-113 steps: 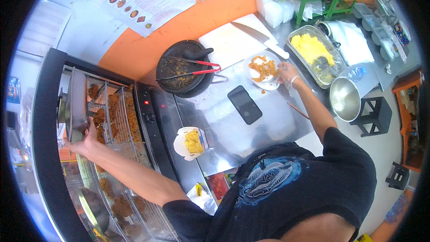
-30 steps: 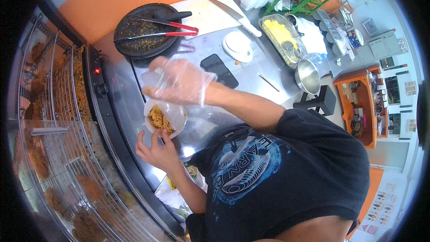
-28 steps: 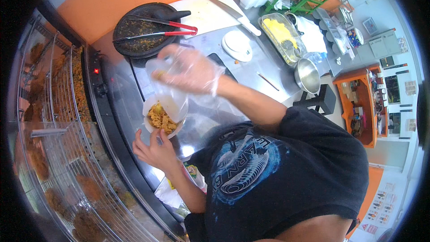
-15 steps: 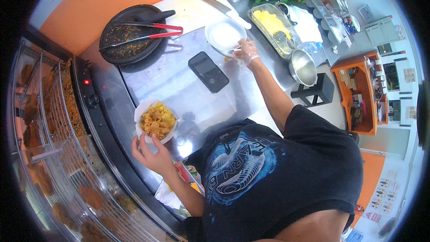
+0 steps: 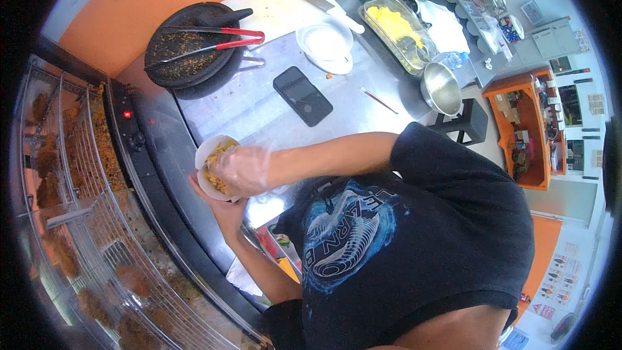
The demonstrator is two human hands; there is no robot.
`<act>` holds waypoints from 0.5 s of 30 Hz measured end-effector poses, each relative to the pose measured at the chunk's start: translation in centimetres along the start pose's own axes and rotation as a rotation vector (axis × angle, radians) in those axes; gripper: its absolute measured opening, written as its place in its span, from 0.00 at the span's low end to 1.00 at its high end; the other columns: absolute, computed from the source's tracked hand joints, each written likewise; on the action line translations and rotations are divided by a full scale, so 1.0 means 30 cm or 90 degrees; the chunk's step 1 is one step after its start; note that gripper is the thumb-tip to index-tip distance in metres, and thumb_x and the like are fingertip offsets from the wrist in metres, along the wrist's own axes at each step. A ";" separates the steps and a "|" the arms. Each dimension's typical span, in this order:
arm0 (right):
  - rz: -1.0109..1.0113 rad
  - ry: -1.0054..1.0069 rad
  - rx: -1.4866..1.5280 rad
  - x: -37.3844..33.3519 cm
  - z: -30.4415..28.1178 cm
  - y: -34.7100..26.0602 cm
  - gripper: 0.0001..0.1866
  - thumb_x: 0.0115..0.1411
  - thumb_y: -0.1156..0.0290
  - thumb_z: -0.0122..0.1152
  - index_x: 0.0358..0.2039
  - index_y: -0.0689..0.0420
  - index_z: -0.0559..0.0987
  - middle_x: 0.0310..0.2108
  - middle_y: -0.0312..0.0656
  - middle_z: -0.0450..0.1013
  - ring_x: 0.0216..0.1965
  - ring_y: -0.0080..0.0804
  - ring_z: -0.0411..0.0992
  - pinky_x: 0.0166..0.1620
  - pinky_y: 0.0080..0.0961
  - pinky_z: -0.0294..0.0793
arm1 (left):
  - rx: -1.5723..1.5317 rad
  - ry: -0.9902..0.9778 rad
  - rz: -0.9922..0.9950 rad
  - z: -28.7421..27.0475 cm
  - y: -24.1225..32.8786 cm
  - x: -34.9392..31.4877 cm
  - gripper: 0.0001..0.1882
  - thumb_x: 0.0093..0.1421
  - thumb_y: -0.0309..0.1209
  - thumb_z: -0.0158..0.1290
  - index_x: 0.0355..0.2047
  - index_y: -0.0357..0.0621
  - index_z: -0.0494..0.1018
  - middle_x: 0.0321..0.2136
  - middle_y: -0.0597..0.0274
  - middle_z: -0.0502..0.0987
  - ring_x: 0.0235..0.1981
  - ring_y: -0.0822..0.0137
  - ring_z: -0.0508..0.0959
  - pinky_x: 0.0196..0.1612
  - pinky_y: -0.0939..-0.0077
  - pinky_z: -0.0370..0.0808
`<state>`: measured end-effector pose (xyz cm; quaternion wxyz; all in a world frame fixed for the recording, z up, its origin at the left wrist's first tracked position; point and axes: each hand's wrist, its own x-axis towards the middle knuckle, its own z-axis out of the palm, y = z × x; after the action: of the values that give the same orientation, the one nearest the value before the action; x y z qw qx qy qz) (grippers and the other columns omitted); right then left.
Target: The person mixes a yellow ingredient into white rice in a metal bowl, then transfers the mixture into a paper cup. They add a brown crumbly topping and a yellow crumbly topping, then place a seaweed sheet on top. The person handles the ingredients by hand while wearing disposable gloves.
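Observation:
My left hand (image 5: 226, 215) is wrapped round the side and underside of a white paper bowl (image 5: 206, 149) at the near left of the metal counter. Inside the bowl lies golden, crispy-looking fried food (image 5: 214, 176). Over the bowl reaches my right hand (image 5: 241, 170) in a clear plastic glove. It covers much of the food, and its fingers are hidden and smeared by motion. A dark phone (image 5: 302, 96) lies on the counter beyond my right forearm. Farther off is a white round dish (image 5: 325, 45).
A dark stone mortar (image 5: 188, 52) holds red-handled tongs (image 5: 236, 37) and a pestle. A knife (image 5: 317, 1) lies on a white cutting board (image 5: 259, 10). On the right are a clear tray (image 5: 395, 32) of yellow food and a metal bowl (image 5: 442, 94). Wire racks (image 5: 103, 220) flank the left.
My gloved right hand has swung from the white dish to the food in the paper bowl. My left hand has shifted from the bowl's near rim to underneath, and the bowl is tilted.

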<state>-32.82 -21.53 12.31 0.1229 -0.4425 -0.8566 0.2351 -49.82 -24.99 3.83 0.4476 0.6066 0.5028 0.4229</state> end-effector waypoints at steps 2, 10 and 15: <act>0.018 -0.026 -0.084 0.048 0.042 -0.039 0.25 0.51 0.67 0.67 0.45 0.73 0.75 0.38 0.62 0.75 0.40 0.53 0.79 0.42 0.41 0.79 | -0.074 -0.047 -0.037 0.002 -0.014 0.026 0.75 0.34 0.24 0.77 0.73 0.45 0.32 0.69 0.52 0.51 0.69 0.56 0.57 0.70 0.59 0.56; 0.238 0.106 0.092 0.067 0.166 0.023 0.26 0.54 0.65 0.64 0.50 0.66 0.71 0.39 0.62 0.76 0.39 0.56 0.79 0.42 0.43 0.79 | -0.151 0.069 0.013 0.117 -0.086 -0.004 0.69 0.35 0.29 0.77 0.70 0.45 0.40 0.65 0.51 0.57 0.66 0.57 0.61 0.69 0.60 0.57; 0.255 0.034 0.089 0.098 0.139 0.038 0.23 0.54 0.66 0.63 0.49 0.62 0.73 0.38 0.59 0.77 0.39 0.53 0.79 0.42 0.44 0.79 | -0.113 0.102 -0.013 0.148 -0.099 -0.015 0.68 0.36 0.31 0.76 0.70 0.45 0.40 0.65 0.50 0.56 0.66 0.56 0.60 0.69 0.59 0.56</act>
<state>-35.47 -19.77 8.16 0.1268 -0.6002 -0.7296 0.3023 -46.30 -25.68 -0.15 0.4621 0.5238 0.5040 0.5081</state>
